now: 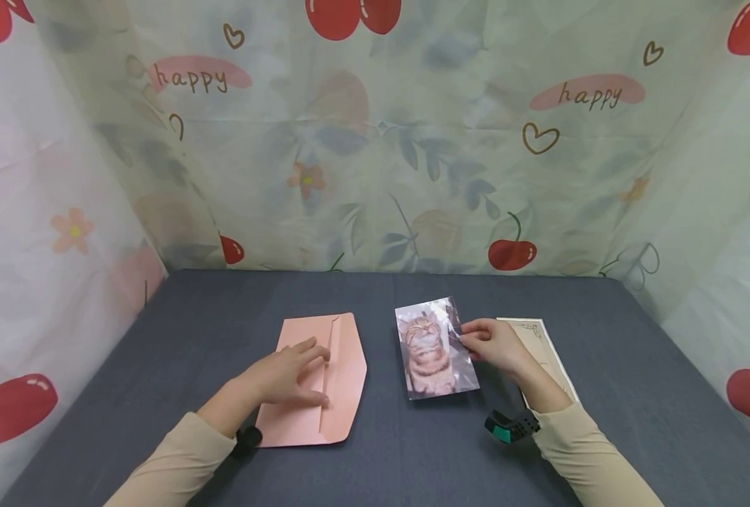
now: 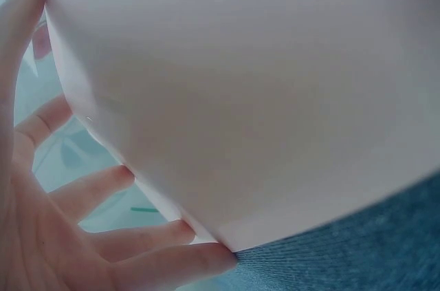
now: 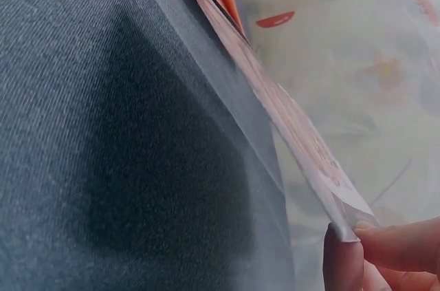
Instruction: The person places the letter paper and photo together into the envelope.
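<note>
A pink envelope (image 1: pixel 343 415) lies on the table at centre left, its pointed flap spread out to the right. My left hand (image 1: pixel 289 373) rests on it, thumb and fingers spread apart. In the left wrist view, the fingertips (image 2: pixel 180 230) touch the edge of the envelope's pale panel (image 2: pixel 261 112). My right hand (image 1: pixel 498 345) pinches the right edge of a cat photo card (image 1: pixel 427 352) in a clear sleeve. The right wrist view shows the card (image 3: pixel 295 139) edge-on, tilted and raised over its shadow, with thumb and fingertips gripping one corner.
Partly under my right forearm lies a cream card (image 1: pixel 529 334) with a white border and a corner ornament. A dark grey cloth covers the table (image 1: pixel 406 465). Printed curtains (image 1: pixel 375 211) stand behind and on both sides.
</note>
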Available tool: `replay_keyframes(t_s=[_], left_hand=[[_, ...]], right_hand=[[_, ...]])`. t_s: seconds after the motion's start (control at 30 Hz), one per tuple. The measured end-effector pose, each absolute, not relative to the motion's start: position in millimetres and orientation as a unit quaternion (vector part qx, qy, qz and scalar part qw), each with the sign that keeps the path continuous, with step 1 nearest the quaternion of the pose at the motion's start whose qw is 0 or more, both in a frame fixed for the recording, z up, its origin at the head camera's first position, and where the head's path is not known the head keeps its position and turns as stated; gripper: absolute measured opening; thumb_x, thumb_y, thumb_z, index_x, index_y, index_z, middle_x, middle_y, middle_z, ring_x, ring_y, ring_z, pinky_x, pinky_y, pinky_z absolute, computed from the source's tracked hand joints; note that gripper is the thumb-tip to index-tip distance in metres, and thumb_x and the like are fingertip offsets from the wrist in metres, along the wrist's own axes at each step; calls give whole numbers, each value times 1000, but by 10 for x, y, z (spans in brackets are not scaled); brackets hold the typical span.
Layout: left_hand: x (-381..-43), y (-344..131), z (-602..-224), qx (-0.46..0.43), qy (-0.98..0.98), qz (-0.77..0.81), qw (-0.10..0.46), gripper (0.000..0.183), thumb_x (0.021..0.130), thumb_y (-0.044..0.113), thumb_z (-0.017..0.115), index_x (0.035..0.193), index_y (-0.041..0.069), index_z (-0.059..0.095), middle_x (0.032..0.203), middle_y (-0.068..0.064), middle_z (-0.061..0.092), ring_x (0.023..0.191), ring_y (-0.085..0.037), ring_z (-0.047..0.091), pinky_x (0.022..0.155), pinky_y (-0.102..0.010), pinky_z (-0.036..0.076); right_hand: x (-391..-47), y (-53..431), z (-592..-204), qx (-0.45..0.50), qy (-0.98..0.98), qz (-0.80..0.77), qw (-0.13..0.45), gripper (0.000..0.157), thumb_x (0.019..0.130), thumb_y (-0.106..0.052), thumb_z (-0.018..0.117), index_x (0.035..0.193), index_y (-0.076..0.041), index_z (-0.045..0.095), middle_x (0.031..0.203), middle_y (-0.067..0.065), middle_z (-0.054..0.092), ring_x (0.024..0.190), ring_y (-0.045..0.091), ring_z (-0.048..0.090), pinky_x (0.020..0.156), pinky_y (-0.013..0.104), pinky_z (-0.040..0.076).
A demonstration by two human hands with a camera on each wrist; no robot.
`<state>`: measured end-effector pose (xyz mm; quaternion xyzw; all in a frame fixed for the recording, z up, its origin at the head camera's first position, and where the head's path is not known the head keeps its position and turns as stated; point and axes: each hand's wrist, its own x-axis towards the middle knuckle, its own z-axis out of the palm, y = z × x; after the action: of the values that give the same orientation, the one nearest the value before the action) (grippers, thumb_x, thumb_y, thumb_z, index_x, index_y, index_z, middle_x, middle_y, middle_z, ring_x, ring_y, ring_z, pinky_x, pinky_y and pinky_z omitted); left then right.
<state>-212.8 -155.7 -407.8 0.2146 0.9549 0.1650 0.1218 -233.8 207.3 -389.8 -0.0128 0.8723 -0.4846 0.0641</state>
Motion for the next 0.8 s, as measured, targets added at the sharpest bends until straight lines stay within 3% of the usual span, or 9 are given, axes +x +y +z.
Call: replay_keyframes(t_s=[0.8], left_hand=[[-2118, -1550, -4087, 202, 957, 167, 121, 65, 70, 60, 71, 123, 28, 50, 151, -15, 32, 132, -45, 37, 102, -61, 35]], right_hand=[[-2350, 1926, -3871, -37, 871, -484, 71, 28, 89, -6, 59, 113, 10, 57, 95, 21, 68, 68, 7, 59, 66, 27, 56]])
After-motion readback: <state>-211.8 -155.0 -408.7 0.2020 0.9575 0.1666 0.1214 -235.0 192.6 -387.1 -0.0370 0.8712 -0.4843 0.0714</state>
